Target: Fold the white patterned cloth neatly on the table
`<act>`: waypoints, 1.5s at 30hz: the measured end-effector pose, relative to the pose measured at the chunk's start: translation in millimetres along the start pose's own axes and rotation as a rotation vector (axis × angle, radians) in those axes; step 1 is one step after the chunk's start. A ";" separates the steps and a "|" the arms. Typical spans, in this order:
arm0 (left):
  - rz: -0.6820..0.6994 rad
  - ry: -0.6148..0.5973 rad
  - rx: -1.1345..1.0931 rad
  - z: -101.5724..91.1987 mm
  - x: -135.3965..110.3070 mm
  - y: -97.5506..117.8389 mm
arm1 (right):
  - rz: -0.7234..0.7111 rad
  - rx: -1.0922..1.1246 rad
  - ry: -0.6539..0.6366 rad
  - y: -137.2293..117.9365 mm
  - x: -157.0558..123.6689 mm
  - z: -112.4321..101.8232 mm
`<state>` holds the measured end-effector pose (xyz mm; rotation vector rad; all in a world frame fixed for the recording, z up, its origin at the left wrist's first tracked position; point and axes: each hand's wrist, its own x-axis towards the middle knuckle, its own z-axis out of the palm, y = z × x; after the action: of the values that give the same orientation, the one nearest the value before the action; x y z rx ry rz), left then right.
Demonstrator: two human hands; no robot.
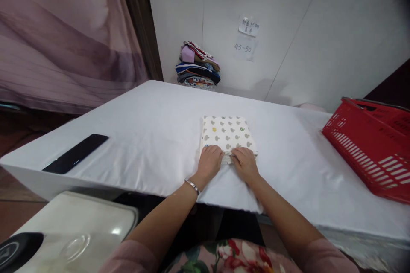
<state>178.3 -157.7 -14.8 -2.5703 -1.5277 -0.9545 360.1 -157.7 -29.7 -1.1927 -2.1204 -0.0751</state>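
Observation:
A folded cream cloth (pixel 227 132) printed with small grey, yellow and green motifs lies on the white-covered table (pixel 144 136), near its front edge. At the cloth's near left corner, my left hand (pixel 210 160) has its fingers closed on the edge. My right hand (pixel 245 162) pinches the same near edge a little to the right, thumb toward the middle. Between the two hands, several folded layers show along that edge. A silver bracelet (pixel 192 185) circles my left wrist.
A black phone-like slab (pixel 76 153) lies on the table's left. On the right stands a red plastic basket (pixel 371 149). Stacked folded clothes (pixel 198 66) rest by the back wall, near handwritten paper notes (pixel 246 36). A white lidded bin (pixel 77 230) stands at the lower left.

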 end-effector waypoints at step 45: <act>0.085 -0.013 0.012 -6.7 -13.1 -5.5 | -0.016 -0.003 -0.032 2.7 1.4 -2.8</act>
<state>166.1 -167.2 -17.5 -2.6140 -1.4103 -0.9192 363.2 -156.2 -27.5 -1.1859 -2.1585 -0.0667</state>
